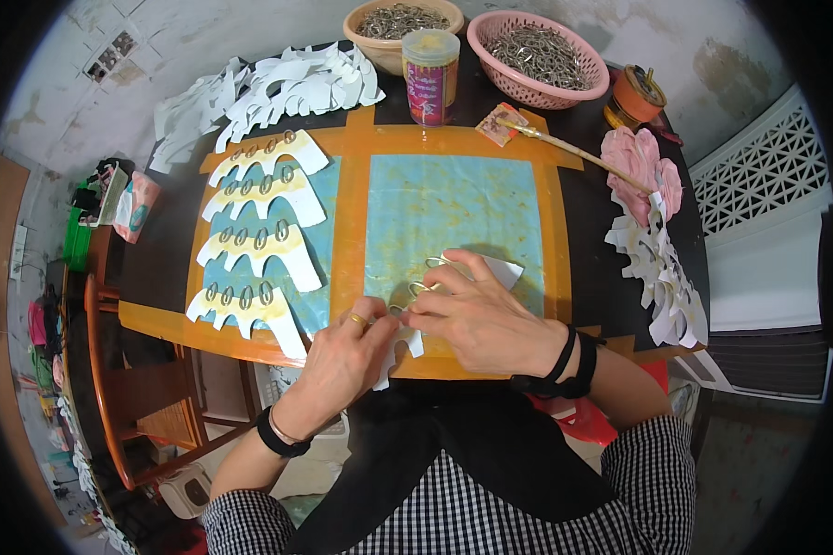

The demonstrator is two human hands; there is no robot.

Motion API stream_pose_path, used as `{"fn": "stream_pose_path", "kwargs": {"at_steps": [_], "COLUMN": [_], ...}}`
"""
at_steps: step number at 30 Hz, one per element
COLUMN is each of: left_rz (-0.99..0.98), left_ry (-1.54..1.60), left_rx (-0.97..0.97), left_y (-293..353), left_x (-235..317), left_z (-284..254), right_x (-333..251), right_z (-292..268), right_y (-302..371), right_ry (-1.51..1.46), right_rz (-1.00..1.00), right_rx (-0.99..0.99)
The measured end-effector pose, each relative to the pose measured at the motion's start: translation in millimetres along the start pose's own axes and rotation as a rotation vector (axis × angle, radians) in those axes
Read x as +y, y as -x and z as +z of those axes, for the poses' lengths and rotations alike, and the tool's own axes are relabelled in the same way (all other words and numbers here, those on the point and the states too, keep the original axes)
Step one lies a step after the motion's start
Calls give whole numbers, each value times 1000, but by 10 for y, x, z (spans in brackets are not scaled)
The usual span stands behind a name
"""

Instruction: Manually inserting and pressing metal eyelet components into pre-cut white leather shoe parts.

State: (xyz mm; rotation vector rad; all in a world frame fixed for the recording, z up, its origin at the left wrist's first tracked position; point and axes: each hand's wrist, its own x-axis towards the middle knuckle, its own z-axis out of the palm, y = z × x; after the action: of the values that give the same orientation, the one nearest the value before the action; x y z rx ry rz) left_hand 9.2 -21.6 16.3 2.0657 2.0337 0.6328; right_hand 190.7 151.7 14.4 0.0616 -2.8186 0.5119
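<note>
Near the table's front edge, my left hand (354,350) is closed, fingertips together over the left part of a white scalloped cutout (503,271); what they pinch is hidden. My right hand (491,319) bends over the same cutout from the right, thumb and fingers closing by a small metal ring at the left fingertips. Two more oval metal rings (418,288) show beside the right fingers. On the left, several similar cutouts (292,205) lie in a column, each with a yellowish coating and a row of metal rings.
White cutouts (296,88) are heaped at the back left; more (662,268) lie at the right. Behind stand a beige basket (354,28) and a pink basket (483,57) of metal rings, and a plastic tub (430,83). A brush (574,150) rests near a pink cloth (634,171).
</note>
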Motion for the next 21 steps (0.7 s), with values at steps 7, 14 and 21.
{"fn": "stream_pose_path", "kwargs": {"at_steps": [7,14,21], "left_rz": [-21,43,228], "left_ry": [33,-31,-202], "left_rx": [-32,-12,-28], "left_y": [-54,-46,-79], "left_x": [58,32,-52], "left_z": [-57,-65,-45], "right_x": [5,-3,5], "right_z": [8,-16,-45], "right_y": [-19,-10,-10], "right_ry": [24,5,33], "right_rz": [-13,-10,-10], "right_rx": [8,-5,-64]}}
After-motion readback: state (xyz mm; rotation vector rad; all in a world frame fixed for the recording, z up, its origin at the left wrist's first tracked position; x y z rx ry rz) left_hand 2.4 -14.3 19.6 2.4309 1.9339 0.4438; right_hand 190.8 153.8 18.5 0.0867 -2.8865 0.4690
